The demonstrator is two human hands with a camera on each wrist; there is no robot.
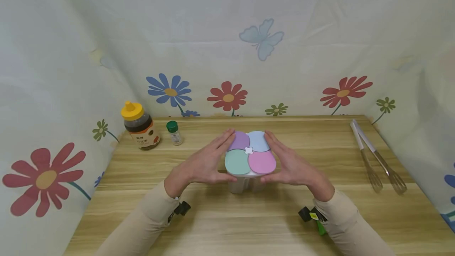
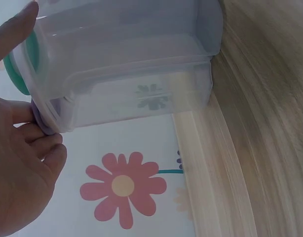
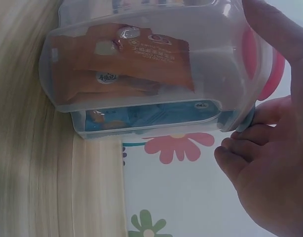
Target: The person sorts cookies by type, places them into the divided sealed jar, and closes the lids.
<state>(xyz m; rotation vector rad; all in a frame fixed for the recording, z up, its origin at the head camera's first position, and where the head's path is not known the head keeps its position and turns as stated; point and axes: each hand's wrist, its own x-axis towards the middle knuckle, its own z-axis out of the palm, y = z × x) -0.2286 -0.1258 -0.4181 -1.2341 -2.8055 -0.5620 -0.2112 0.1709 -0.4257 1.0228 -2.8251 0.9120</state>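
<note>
A clear plastic storage container [image 1: 237, 187] stands on the table between both hands. Its lid [image 1: 249, 150] has four petal-shaped flaps in purple, pale blue, green and pink. My left hand [image 1: 207, 161] grips the lid's rim on the left, thumb at the front and fingers farther back. On the opposite side my right hand [image 1: 293, 164] holds the rim the same way. Through the right-hand wall, the right wrist view shows orange-brown snack packets [image 3: 141, 64] in one compartment and blue packets [image 3: 161, 114] in another. The compartments seen from the left wrist look see-through.
At the back left stand a honey bottle [image 1: 142, 129] with a yellow cap and a small shaker jar [image 1: 174, 133] with a green lid. Metal tongs [image 1: 376, 157] with slotted ends lie on the right. A flowered cloth [image 1: 227, 50] hangs behind the table [image 1: 245, 224].
</note>
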